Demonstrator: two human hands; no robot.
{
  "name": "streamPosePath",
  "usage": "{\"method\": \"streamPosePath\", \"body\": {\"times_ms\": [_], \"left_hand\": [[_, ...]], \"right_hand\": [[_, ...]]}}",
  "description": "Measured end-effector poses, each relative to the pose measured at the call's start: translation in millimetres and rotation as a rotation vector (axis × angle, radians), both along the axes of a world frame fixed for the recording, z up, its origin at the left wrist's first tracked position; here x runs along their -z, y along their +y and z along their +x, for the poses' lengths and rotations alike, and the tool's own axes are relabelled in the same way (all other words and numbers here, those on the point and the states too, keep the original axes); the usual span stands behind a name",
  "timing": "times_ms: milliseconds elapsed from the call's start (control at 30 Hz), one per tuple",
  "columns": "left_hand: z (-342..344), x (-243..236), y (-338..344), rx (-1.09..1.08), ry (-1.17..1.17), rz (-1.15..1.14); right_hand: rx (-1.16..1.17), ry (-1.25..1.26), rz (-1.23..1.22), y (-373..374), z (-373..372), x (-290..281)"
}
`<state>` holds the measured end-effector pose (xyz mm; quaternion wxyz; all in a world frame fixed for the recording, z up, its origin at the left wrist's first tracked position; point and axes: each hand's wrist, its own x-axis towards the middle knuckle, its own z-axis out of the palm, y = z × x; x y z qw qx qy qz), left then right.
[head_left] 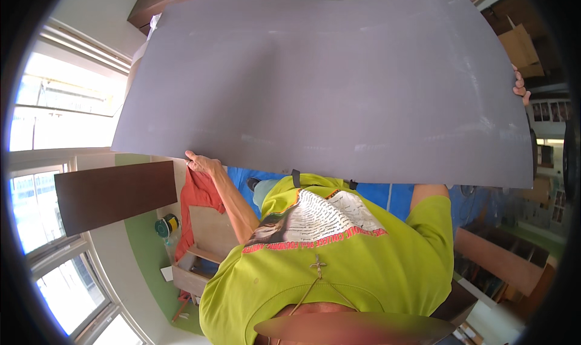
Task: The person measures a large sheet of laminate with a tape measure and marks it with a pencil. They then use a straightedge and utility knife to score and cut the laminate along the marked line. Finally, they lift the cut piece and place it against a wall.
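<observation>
A large, flat grey sheet [345, 97] spreads across the upper part of the head view, in front of my body. My left hand [204, 162] is closed on its near edge, toward the left corner, with the thumb and fingers pinching the rim. My right forearm passes behind the sheet and is hidden there. At the sheet's right edge the fingers of my right hand [520, 86] show, curled round the rim. Faint pale scuffs mark the sheet's surface.
To the left, a dark brown board [118, 197] stands out near the windows [66, 109]. Below it are a green round container [166, 226], a red cloth [196, 197] and a wooden box frame [196, 266]. Blue covering [396, 200] shows behind me; a cardboard box [520, 48] is at right.
</observation>
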<state>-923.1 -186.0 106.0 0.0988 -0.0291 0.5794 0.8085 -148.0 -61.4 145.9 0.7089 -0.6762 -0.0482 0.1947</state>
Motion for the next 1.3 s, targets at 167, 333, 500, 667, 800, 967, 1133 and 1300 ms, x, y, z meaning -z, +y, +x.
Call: {"method": "streamPosePath", "body": {"times_ms": [167,333,500,667,800,967,1133,1300], "left_hand": [[-8,6,-3,-0.091,0.007,0.027],[-34,33,3,-0.225,-0.122,-0.038],[-53,53,15,0.021,-0.216,-0.098],[-63,63,25,0.224,-0.332,-0.211],[-79,69,21,0.307,-0.448,-0.294],[-97,84,10,0.401,-0.548,-0.381],[-120,96,-11,0.481,-0.661,-0.416],[-131,108,-27,0.655,-0.703,-0.412]], "right_hand": [[-0.084,0.058,-0.011,60,19,9],[-0.172,0.129,0.000,98,28,28],[-0.222,0.232,0.017,131,15,64],[-0.116,0.443,-0.056,105,-21,119],[0.017,0.657,-0.102,30,-54,170],[0.128,0.913,0.347,-76,-94,212],[-0.296,0.894,0.514,-112,-105,211],[-0.274,0.860,0.098,-132,-123,242]]}}
